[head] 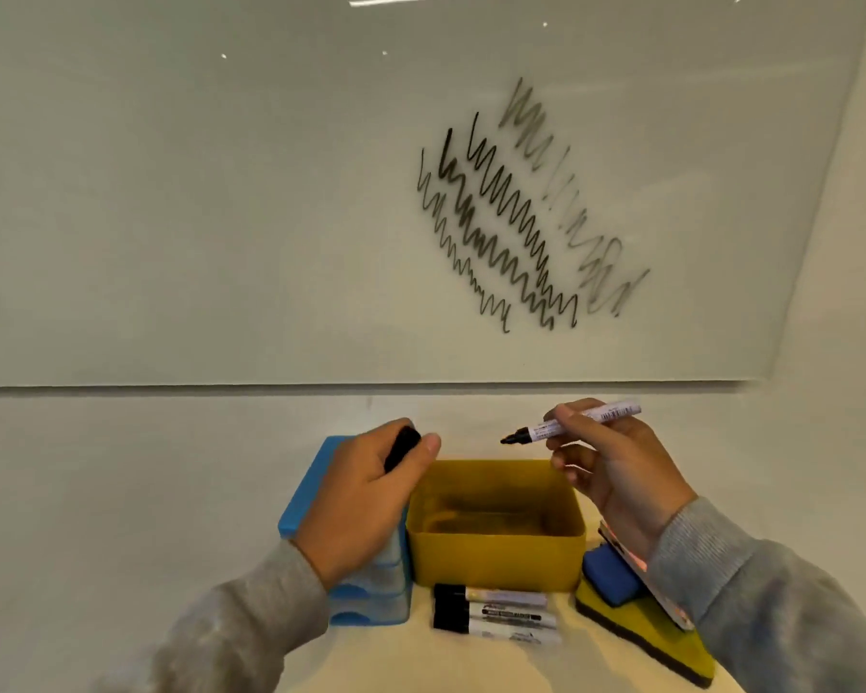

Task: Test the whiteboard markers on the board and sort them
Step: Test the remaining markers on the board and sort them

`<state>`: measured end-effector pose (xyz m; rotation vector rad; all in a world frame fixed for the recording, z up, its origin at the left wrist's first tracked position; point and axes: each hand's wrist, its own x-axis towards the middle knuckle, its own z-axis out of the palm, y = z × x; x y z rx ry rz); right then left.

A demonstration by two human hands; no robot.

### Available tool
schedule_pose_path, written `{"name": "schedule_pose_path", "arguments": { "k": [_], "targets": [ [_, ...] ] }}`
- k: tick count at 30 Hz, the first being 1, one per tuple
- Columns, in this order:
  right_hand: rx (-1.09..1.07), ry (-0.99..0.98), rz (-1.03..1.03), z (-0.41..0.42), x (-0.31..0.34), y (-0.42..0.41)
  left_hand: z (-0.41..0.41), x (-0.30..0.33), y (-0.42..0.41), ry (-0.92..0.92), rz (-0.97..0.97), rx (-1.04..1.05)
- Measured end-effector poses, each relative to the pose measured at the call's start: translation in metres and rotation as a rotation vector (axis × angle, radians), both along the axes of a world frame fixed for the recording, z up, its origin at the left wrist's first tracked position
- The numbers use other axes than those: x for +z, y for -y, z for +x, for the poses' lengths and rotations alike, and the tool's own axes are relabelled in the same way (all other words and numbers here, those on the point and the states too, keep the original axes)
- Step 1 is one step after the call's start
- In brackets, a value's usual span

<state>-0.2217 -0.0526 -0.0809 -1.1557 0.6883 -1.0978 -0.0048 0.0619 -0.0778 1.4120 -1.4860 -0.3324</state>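
Glossy whiteboard (221, 192); right hand (616, 472) pinches cylindrical marker (578, 423).

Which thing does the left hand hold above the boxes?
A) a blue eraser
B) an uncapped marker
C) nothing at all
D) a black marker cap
D: the left hand grips a short black cap, while the uncapped marker is pinched in the right hand, its bare tip pointing toward the cap above the yellow box.
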Motion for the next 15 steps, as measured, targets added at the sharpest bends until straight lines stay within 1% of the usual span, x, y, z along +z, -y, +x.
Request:
{"name": "schedule_pose_path", "arguments": {
  "k": [6,8,12,15],
  "targets": [
    [-0.068,-0.006,-0.154,0.028,0.050,0.024,0.028,0.061,0.046,0.098,-0.195,0.093],
    [-0.100,0.002,-0.215,0.036,0.069,0.029,0.037,0.081,0.060,0.155,-0.268,0.138],
    [-0.115,-0.001,-0.389,0.048,0.110,0.039,0.049,0.123,0.084,0.286,-0.408,0.191],
    [-0.147,-0.021,-0.526,0.050,0.136,0.044,0.054,0.148,0.095,0.382,-0.448,0.222]
  ]
}}
